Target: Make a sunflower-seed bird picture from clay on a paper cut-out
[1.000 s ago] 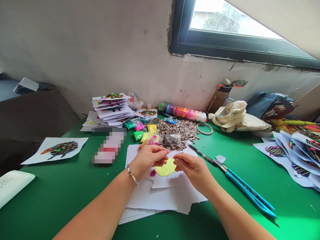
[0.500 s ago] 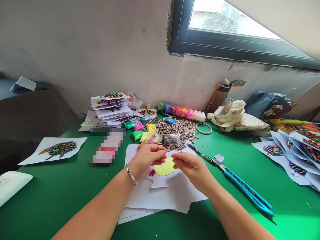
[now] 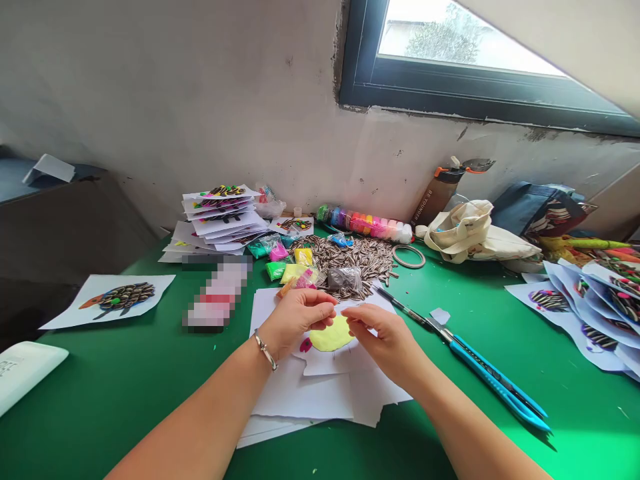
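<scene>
My left hand rests on a white sheet, fingers curled and pinched at the upper edge of a flat yellow clay patch stuck to the paper. My right hand is beside it on the right, fingertips pinched together just above the patch's right edge; whether something small sits between them I cannot make out. A small pink clay spot lies at the patch's left. Just beyond the hands is a heap of striped sunflower seeds.
Green table. A blue utility knife lies right of the papers. Clay bags, a row of coloured clay pots, a stack of finished seed pictures, a tape ring, a cloth bag, a bottle. More pictures lie at the right and left.
Both hands stay at the yellow patch; the right hand's fingertips have shifted slightly down and left along its edge. Nothing else has moved.
</scene>
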Tool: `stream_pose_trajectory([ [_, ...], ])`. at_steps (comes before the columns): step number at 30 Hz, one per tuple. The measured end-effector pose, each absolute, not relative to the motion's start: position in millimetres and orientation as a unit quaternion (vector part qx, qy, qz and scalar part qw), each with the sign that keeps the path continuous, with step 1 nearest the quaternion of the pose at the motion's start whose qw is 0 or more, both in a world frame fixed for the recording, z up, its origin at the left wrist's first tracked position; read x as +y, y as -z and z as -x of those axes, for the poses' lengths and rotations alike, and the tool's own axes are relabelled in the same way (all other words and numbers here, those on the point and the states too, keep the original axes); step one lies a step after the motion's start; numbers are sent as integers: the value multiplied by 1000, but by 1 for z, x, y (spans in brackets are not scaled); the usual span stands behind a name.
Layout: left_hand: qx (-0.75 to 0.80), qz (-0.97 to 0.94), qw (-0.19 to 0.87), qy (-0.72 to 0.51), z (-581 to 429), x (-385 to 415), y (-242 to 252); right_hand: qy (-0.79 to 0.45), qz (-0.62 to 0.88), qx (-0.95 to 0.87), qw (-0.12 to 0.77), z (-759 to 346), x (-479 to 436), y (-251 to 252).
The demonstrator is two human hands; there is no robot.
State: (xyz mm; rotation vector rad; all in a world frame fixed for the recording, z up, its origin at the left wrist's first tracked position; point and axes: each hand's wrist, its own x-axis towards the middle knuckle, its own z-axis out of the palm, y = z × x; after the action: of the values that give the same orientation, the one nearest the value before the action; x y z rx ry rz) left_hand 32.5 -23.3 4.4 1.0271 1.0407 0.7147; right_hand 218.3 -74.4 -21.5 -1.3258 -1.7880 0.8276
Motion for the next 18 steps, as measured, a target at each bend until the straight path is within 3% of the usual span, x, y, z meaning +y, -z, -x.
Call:
stream_pose_trajectory([
  [18, 460, -480, 675, -320, -32, -22, 1, -298, 571, -702, 305, -216, -76, 21],
])
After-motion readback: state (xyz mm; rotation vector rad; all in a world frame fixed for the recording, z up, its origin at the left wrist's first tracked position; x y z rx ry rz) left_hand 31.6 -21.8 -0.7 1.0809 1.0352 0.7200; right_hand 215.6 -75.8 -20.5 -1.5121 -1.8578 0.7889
